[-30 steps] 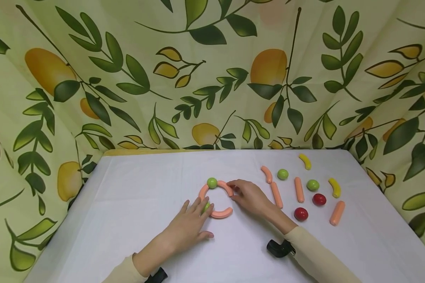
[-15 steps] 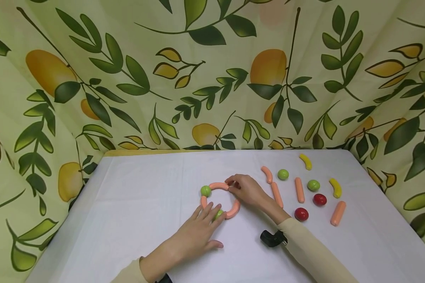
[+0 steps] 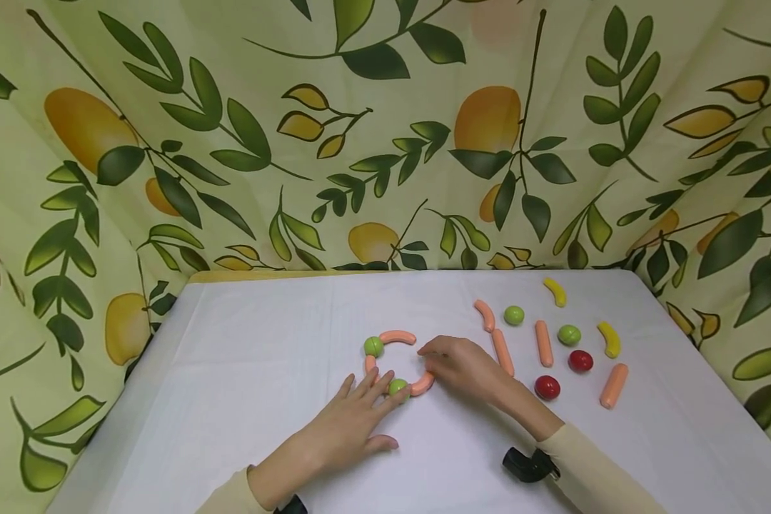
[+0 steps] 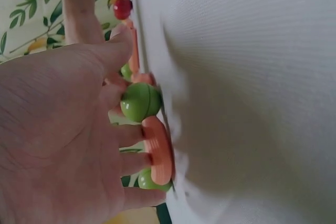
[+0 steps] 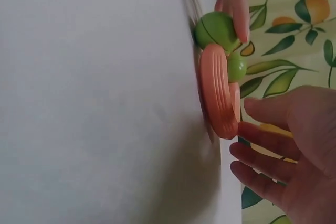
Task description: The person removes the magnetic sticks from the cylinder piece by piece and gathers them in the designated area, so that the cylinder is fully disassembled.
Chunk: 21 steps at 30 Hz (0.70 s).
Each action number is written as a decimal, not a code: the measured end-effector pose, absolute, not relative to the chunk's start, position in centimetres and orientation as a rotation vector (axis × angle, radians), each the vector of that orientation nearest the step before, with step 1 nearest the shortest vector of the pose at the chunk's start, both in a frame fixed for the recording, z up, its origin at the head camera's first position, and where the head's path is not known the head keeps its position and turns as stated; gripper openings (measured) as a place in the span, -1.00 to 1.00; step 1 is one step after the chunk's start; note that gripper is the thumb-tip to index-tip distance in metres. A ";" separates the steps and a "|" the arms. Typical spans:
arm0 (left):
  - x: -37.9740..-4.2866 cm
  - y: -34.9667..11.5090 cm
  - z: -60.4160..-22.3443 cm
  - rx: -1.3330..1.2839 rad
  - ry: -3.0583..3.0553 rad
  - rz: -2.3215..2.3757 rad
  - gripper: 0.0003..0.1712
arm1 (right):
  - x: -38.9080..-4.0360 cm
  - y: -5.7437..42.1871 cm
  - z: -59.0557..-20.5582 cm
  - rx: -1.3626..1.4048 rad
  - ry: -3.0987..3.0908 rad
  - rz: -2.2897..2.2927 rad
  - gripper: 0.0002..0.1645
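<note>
Curved toy sausages and green balls form an open ring on the white cloth in the head view. A top sausage (image 3: 397, 336) joins a green ball (image 3: 373, 347), then a left sausage (image 3: 370, 364), a lower green ball (image 3: 398, 387) and a right sausage (image 3: 422, 383). My left hand (image 3: 353, 421) lies with straight, spread fingers over the ring's lower left. In the left wrist view its fingertips reach the grooved sausage (image 4: 158, 150). My right hand (image 3: 465, 368) is beside the ring's right side. In the right wrist view its loosely bent fingers are at the sausage's end (image 5: 218, 93), pinching nothing.
To the right lie loose straight toy sausages (image 3: 544, 344), green balls (image 3: 569, 335), red balls (image 3: 547, 387) and yellow curved banana-like pieces (image 3: 608, 340). A patterned curtain (image 3: 373, 143) hangs behind the table. Black wrist mounts (image 3: 528, 465) stick out below the sleeves.
The ring has turned counter-clockwise: its upper green ball went left and down, its lower one right. My right hand has let go of the top sausage and come down the right side.
</note>
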<state>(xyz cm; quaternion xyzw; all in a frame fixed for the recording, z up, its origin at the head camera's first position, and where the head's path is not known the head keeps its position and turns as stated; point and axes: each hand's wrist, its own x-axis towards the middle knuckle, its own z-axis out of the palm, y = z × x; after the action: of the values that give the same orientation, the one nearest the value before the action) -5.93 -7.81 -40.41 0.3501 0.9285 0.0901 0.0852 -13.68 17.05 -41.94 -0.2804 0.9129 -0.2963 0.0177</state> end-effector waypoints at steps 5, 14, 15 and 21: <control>-6.0 -7.8 -40.4 1.028 2.749 0.281 -0.13 | -12.5 18.1 -41.9 -1.119 2.787 -0.805 -0.66; -6.0 -8.0 -40.8 1.004 2.743 0.288 -0.09 | -12.1 17.5 -42.3 -1.198 2.802 -0.684 -0.59; -6.0 -8.0 -40.8 1.007 2.745 0.285 -0.09 | -12.1 17.3 -42.4 -1.205 2.811 -0.667 -0.58; -6.0 -7.9 -40.8 0.999 2.744 0.278 -0.11 | -11.9 17.0 -42.6 -1.232 2.853 -0.615 -0.67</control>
<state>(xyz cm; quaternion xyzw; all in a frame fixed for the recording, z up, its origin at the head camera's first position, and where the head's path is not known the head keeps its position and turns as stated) -5.97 -7.87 -40.81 0.3389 0.9303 0.0943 0.1040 -11.94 16.98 -42.56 -0.3889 0.9005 -0.1940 -0.0134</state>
